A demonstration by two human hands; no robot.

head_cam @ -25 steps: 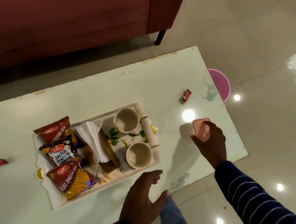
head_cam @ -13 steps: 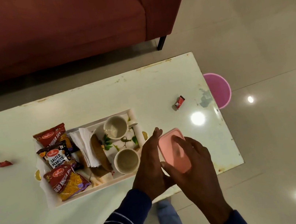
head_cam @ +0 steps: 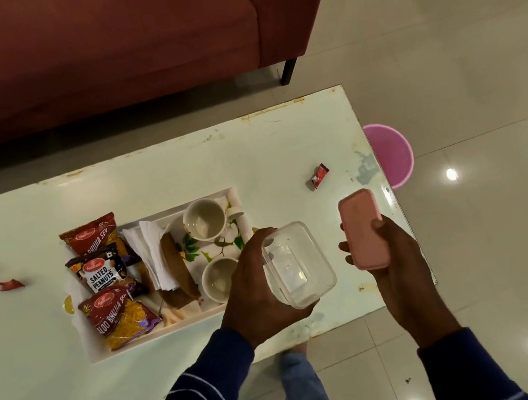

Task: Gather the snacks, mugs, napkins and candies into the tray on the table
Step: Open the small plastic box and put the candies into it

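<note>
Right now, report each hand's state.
Left hand: closed around the clear plastic container, which looks empty.
Right hand: closed on the pink lid.

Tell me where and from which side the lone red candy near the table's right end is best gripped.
The red candy lies flat on the table, clear of the tray and with bare surface all round. Coming from above, probably with the right hand once the pink lid is put down, a fingertip grip across its narrow middle should work; the flared wrapper ends look too flimsy to hold.
</note>
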